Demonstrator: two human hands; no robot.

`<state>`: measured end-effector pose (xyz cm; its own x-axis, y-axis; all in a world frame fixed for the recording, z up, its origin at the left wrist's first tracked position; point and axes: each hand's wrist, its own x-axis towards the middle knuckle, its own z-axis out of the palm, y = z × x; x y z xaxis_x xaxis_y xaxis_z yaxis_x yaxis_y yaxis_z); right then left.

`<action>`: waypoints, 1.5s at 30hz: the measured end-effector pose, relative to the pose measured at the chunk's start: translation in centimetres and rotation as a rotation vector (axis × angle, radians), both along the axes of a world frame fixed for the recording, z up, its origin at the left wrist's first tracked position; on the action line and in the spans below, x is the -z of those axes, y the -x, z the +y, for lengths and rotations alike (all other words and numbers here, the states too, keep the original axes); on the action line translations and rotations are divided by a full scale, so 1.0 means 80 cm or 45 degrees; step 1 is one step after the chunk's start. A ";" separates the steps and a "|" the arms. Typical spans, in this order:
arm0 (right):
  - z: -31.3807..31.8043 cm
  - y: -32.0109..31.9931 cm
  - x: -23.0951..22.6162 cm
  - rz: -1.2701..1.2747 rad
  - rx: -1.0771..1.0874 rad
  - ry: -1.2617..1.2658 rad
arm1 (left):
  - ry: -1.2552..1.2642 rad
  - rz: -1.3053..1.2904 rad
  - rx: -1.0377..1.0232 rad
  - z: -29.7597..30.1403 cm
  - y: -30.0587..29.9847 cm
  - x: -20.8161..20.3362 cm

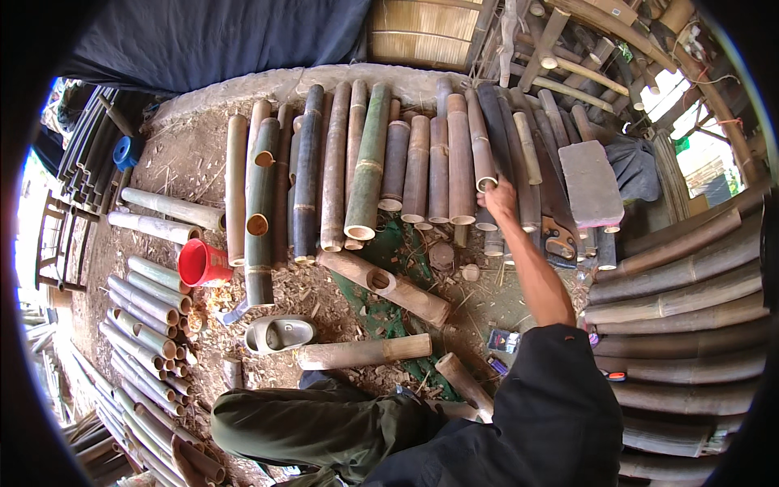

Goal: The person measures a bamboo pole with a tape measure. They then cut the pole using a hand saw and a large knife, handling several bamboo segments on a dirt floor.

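Note:
My right hand [499, 199] reaches forward to the row of cut bamboo tubes. Its fingers are closed on the near, hollow end of a slim brown bamboo tube [479, 138], which still lies among the others. Just left of it is a thicker reddish-brown bamboo tube [458, 162], and a dark bamboo tube [495, 122] is to its right. A handsaw [560, 242] rests on the tubes to the right of my forearm. My left hand does not show.
A pale stone block [592, 183] sits on the tubes at right. Near my legs are a notched bamboo piece [406, 296], a shorter bamboo length [365, 351] and a grey sandal [280, 334]. A red bucket [204, 264] stands left. Long bamboo poles [682, 296] line the right side.

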<state>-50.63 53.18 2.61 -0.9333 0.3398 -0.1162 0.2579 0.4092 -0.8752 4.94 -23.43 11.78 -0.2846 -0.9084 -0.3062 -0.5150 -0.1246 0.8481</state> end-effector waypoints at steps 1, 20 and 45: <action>-0.012 -0.017 -0.006 0.032 0.173 0.674 | -0.011 0.000 -0.003 0.001 -0.002 0.005; -0.034 -0.200 0.035 -0.299 -0.382 1.973 | -0.094 0.000 0.149 0.011 0.000 0.042; -0.390 -0.345 0.074 -0.442 -0.709 0.976 | -1.208 0.758 0.824 0.290 0.323 0.124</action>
